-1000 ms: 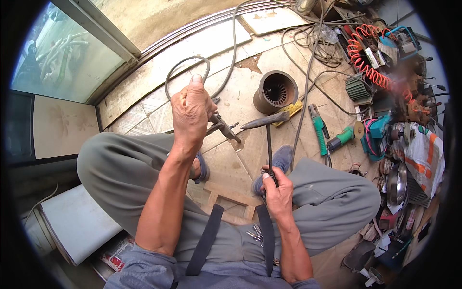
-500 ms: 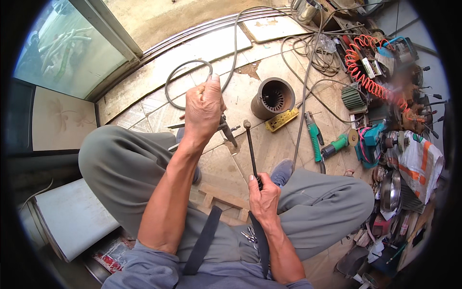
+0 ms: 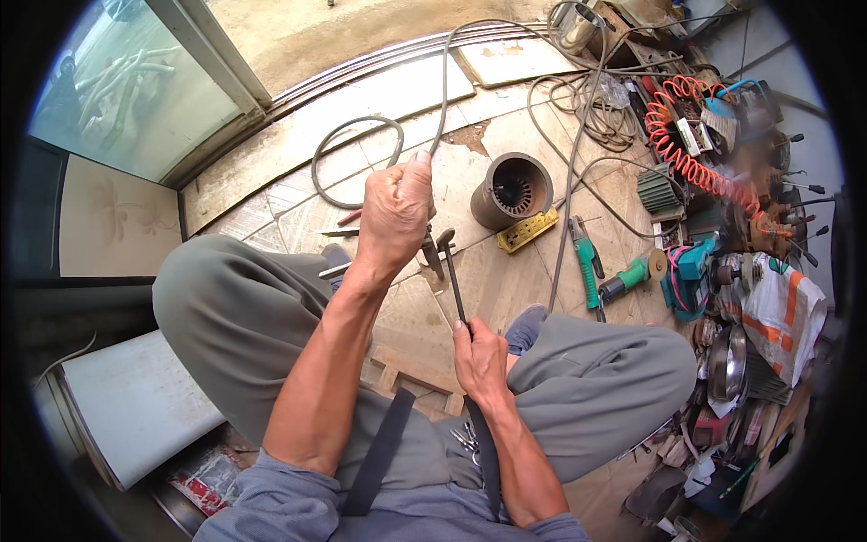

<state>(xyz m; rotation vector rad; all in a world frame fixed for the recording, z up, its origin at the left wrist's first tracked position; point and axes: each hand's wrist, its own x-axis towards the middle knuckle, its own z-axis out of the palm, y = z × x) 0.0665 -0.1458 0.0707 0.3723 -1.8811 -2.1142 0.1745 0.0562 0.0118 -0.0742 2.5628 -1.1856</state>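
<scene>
One slim-handled hammer [image 3: 454, 282] is gripped by its handle in the right hand [image 3: 483, 359], apparently to keep its head free near the closed left hand [image 3: 395, 215], whose contents cannot be told; slotted motor housing [image 3: 488, 210], stood beyond both hands.

Head-worn left fisheye, single view: upright, close above the grey-trousered lap [image 3: 420, 461], facing down toward the beige tiled floor [image 3: 506, 285].

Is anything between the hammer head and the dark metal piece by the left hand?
Nothing visible: the hammer in the right hand has its head close beside the dark metal piece; whether they touch is unclear.
</scene>
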